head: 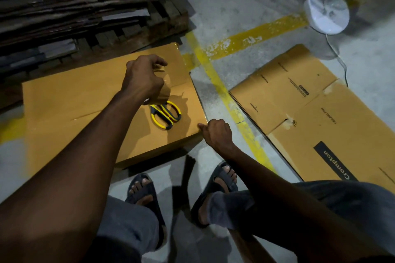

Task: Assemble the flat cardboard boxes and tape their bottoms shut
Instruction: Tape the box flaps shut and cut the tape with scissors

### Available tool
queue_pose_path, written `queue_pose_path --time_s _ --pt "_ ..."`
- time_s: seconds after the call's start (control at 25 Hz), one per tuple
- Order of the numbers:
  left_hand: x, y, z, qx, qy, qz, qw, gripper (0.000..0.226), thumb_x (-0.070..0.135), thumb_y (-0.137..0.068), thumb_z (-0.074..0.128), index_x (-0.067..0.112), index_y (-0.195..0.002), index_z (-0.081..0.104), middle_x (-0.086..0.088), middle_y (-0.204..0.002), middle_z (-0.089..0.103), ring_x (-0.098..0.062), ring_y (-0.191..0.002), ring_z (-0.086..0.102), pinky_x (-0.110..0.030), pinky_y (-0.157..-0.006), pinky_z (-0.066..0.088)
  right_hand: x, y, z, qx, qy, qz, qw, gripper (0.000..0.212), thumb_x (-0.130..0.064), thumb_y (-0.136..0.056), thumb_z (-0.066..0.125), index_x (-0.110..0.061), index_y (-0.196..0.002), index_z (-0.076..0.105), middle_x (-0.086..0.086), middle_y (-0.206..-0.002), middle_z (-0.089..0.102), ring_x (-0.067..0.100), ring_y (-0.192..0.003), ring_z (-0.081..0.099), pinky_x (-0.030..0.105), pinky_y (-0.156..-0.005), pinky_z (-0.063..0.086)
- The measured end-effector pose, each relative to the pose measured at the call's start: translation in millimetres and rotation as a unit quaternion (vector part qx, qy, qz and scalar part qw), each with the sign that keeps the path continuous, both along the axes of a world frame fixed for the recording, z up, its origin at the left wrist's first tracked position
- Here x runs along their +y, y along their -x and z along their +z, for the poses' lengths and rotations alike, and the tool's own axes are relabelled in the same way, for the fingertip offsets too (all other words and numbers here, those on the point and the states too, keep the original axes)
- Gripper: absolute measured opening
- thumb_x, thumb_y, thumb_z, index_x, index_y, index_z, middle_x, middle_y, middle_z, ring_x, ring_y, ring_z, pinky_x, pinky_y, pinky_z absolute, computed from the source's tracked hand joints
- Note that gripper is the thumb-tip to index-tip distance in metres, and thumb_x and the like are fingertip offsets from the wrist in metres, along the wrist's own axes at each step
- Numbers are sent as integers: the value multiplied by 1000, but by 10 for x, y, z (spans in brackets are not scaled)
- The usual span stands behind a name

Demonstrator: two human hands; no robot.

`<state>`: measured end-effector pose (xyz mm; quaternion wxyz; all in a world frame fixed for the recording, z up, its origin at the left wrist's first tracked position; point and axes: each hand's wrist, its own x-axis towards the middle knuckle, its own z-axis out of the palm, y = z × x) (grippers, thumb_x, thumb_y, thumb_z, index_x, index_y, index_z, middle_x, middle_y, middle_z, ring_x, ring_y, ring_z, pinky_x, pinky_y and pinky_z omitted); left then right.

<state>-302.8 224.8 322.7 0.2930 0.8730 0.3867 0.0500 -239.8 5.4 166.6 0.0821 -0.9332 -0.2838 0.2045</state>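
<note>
An assembled brown cardboard box [70,100] stands on the floor with its closed flaps facing up. My left hand [143,77] hovers over its far right part and grips a roll of clear tape [161,92]. Yellow-and-black scissors [165,114] lie on the box just below the roll. At the box's near right corner my right hand [217,132] is curled, its thumb pressing on the edge. A flat, folded box [310,109] printed "Crompton" lies on the floor to the right.
A tall stack of flat cardboard [74,2] on a wooden pallet fills the upper left. A white fan base [327,14] with its cord stands at the upper right. Yellow lines [224,92] cross the concrete floor. My sandalled feet are below the box.
</note>
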Motion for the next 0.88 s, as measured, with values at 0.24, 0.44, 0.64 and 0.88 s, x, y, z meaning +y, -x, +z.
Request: queue_pose_path --time_s 0.24,0.44,0.64,0.88 --pt "111 127 -5 -23 23 97 995 52 4 -79 70 30 -124 62 -3 -129 57 -26 -127 44 -25 -74 38 133 -174 4 102 -13 -55 993 33 -39 -85 71 -10 -77 60 13 -75 60 35 -93 65 29 -64 34" --pt "193 25 -148 -64 10 137 988 48 2 -78 64 29 -118 65 0 -121 64 -22 -117 52 -13 -74 44 1009 -715 63 162 -112 -74 978 54 -22 -82 62 -14 -134 49 16 -114 63 37 -103 62 38 -78 52" --pt "359 14 -312 -51 12 118 992 45 2 -77 68 27 -114 67 0 -120 66 -19 -114 58 0 -78 26 2142 -1657 -139 56 -115 -13 992 56 -6 -82 53 -17 -137 46 21 -130 48 43 -118 49 43 -90 46" --pt "498 -1 -516 -32 65 114 991 48 5 -74 70 34 -112 66 2 -113 66 -22 -108 59 -18 -89 38 2822 -2304 -484 11 -59 148 987 57 -8 -86 55 -25 -141 50 17 -139 43 43 -124 41 48 -99 41"
